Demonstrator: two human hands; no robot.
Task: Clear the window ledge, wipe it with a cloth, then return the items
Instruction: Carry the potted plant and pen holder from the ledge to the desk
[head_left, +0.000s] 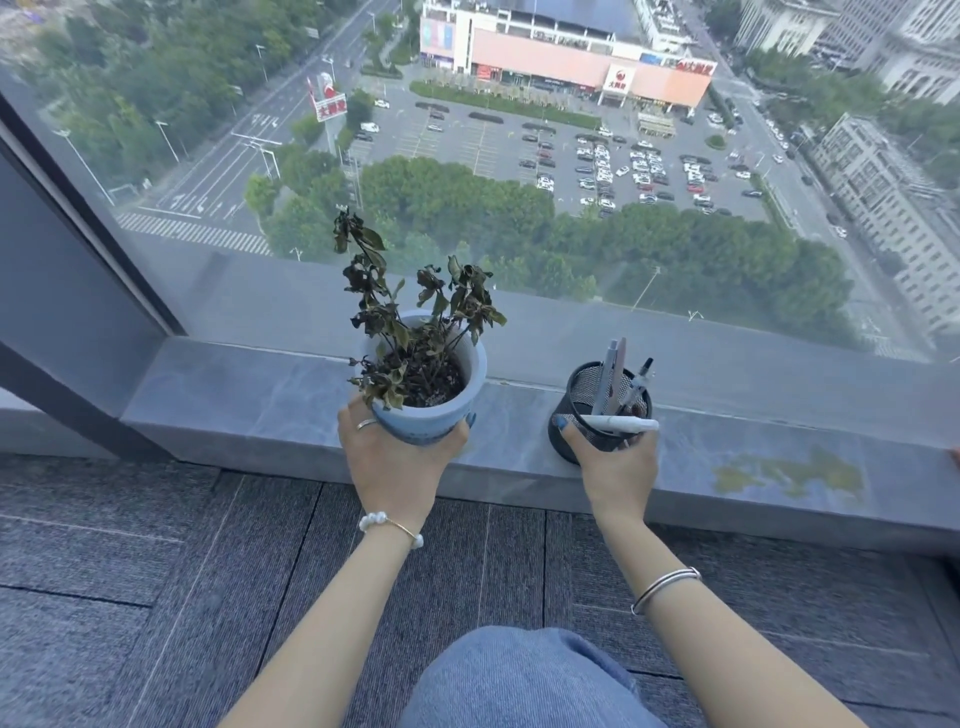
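Clearly, the first danger is the loose white pen (621, 424): it lies across the rim of the black mesh pen holder (597, 410), pinned only by the fingers of the right hand (615, 460), which grasps the holder from the near side. If the holder tilts when it is lifted, I think the pen can slip off, and the pens (615, 371) standing inside can fall out. The left hand (0, 0) graspsClearly, the first danger is the loose white pen (621, 424): it lies across the rim of the black mesh pen holder (597, 410), pinned only by the fingers of the right hand (615, 460), which grasps the holder from the near side. If the holder tilts during a lift, I think this pen can slip off, and the pens (615, 371) standing inside can fall out.

The left hand (400, 462) is closed around the lower part of the pale blue flower pot (431, 415), at 9 o'clock from the holder. The pot leans a little toward the person, and the withered plant (415, 312) is tall, so soil may spill if it tips more. Both things are at the front edge of the window ledge (249, 395); whether they touch it or are just lifted, I cannot tell.

The ledge is a grey stone surface. A yellowish-green stain (789, 475) lies at 3 o'clock from the holder. At 12 o'clock the window glass (519, 156) shows a city far below. The floor has grey carpet tiles (130, 545), and a knee in jeans (519, 680) is at 6 o'clock
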